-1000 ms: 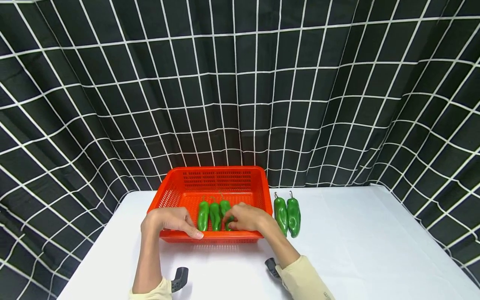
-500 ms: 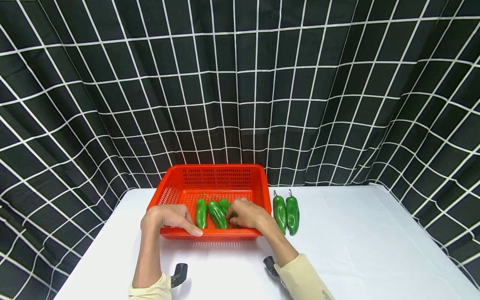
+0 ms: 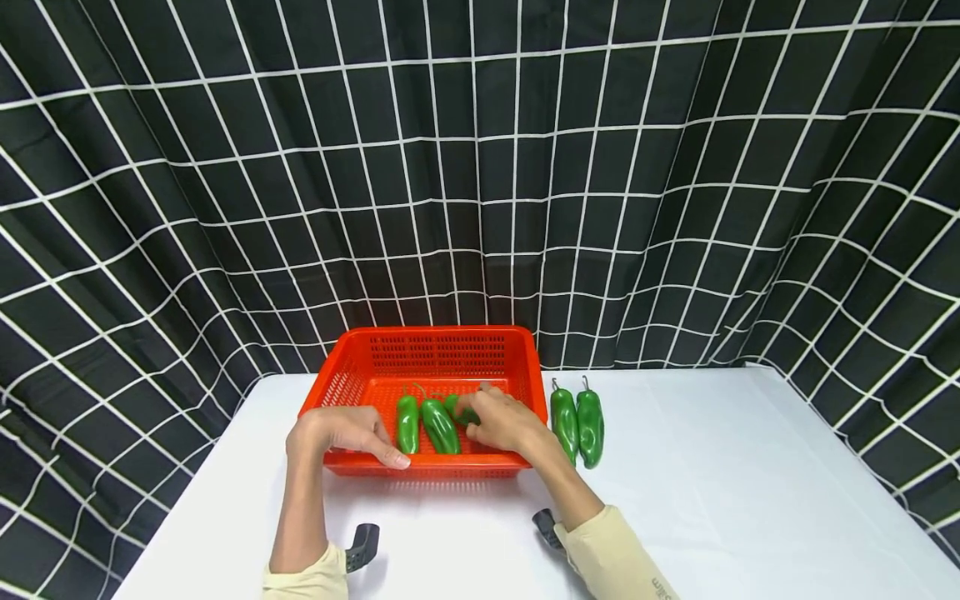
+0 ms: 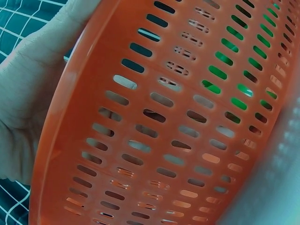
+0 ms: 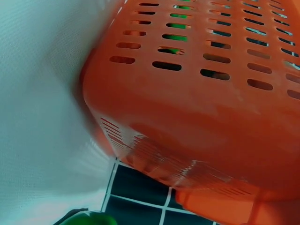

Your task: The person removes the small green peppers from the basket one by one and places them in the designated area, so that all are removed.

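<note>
In the head view a red plastic basket (image 3: pixel 442 333) stands on the white table, with green chili peppers lying in it. My left hand (image 3: pixel 345 432) grips the basket's front rim near its left corner, thumb along the rim; its other fingers are mostly hidden. A left pepper (image 3: pixel 408 423) lies nearly straight, and a middle pepper (image 3: pixel 440 427) lies slanted, its stem toward the left. Inside the basket's right half, my right hand (image 3: pixel 504 418) holds the rightmost pepper (image 3: pixel 453 405) between curled fingers and thumb, covering much of it. Both wrist views show mainly the perforated basket wall (image 4: pixel 161 101).
Two more green peppers, one (image 3: pixel 564 423) beside another (image 3: pixel 590 427), lie on the white table (image 3: pixel 720 467) just right of the basket. A dark curtain (image 3: pixel 495 183) with a white grid rises behind and along both sides.
The middle pepper has turned from nearly straight to slanted. The rightmost pepper has shifted under my right hand, which has moved slightly right and away from me. My left hand stays on the rim.
</note>
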The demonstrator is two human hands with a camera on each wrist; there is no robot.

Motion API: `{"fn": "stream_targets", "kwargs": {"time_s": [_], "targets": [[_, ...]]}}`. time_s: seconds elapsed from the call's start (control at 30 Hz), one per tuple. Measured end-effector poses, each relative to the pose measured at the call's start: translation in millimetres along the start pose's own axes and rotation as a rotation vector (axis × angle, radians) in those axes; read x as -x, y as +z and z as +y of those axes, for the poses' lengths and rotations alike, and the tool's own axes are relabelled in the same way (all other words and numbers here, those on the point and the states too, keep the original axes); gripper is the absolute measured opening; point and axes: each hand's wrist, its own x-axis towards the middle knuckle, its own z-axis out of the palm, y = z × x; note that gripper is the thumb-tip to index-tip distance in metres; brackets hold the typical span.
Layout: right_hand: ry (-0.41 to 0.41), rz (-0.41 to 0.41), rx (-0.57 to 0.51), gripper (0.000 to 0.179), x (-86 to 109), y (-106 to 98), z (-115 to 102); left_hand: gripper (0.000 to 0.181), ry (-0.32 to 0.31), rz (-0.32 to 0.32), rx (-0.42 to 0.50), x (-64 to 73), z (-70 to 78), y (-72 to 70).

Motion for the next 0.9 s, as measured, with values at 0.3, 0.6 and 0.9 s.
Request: {"fn": "stream_targets", "kwargs": {"time_s": [0.3, 0.6, 0.9], "targets": [[0.033, -0.004, -0.026, 0.051, 0.9, -0.3, -0.4, 0.058, -0.015, 0.002, 0.004, 0.1, 2.2, -0.4], [0.105, 0.060, -0.017, 0.051, 0.9, -1.1, -3.5, 0.059, -0.033, 0.001, 0.012, -2.8, 1.6, -0.7], [0.132, 0.195, -0.019, 0.065, 3.2, -7.9, -8.8, 0.059, -0.045, 0.000, 0.004, -8.8, 0.6, -2.2]]}}
